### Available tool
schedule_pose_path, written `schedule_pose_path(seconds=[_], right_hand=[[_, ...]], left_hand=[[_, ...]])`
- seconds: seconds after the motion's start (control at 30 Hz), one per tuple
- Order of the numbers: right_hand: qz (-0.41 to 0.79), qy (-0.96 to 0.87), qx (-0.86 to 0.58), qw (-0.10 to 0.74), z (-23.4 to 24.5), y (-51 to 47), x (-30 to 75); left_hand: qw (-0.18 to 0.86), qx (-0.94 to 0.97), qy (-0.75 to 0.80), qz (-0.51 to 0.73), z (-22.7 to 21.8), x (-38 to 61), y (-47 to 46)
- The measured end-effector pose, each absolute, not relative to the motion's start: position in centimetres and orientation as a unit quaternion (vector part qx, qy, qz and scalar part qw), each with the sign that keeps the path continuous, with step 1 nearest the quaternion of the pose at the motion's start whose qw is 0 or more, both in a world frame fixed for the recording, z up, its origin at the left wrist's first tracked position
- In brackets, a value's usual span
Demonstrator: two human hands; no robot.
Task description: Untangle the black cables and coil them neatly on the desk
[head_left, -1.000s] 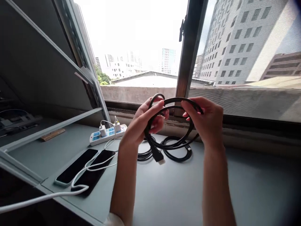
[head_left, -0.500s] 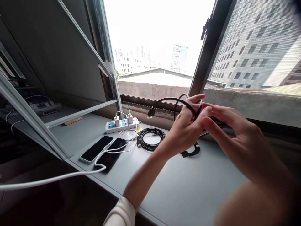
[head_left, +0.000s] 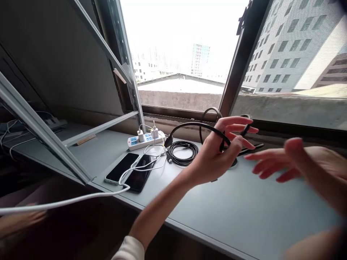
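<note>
My left hand (head_left: 217, 155) is closed on a thick black cable (head_left: 199, 124), pinched near the thumb. One end of the cable arches left to a dark plug (head_left: 168, 141); other loops stick up behind the hand and out past the fingers. To the right, my right hand (head_left: 306, 162) is held apart from the cable, fingers stretched and thumb raised, with nothing in it. Behind my left forearm lies a coiled thin black cable (head_left: 177, 161) on the grey desk (head_left: 244, 216). Part of another black item shows beneath the left hand, mostly hidden.
A white power strip (head_left: 135, 146) holds two white chargers. White cords run over two phones, a light-edged one (head_left: 121, 168) and a dark one (head_left: 139, 177). A metal frame (head_left: 54, 141) stands at left, with a window behind. A person's hand (head_left: 24, 220) shows at lower left.
My right hand has let go and moved right, away from the cable. My left hand keeps hold of it. The view has shifted slightly, and another person's hand now shows at lower left.
</note>
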State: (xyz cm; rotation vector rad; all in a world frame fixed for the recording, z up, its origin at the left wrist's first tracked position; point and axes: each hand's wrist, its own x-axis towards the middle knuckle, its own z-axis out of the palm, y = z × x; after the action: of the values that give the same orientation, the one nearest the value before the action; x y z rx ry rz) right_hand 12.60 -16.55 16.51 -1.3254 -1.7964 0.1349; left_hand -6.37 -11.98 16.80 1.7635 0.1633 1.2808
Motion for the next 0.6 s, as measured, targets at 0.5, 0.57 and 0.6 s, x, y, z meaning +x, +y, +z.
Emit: schedule_pose_path(seconds=[0.5, 0.57, 0.6], right_hand=[[0.573, -0.530, -0.310, 0.543, 18.6, -13.2, 6.1], [0.579, -0.496, -0.314, 0.565, 18.8, -13.2, 5.9], [0.580, -0.490, -0.317, 0.568, 18.8, -13.2, 5.8]], left_hand=[[0.449, 0.799, 0.020, 0.399, 17.0, -10.8, -12.2], [0.455, 0.809, 0.018, 0.371, 16.8, -11.1, -12.1], [0.463, 0.813, 0.014, 0.354, 16.7, -11.1, -11.9]])
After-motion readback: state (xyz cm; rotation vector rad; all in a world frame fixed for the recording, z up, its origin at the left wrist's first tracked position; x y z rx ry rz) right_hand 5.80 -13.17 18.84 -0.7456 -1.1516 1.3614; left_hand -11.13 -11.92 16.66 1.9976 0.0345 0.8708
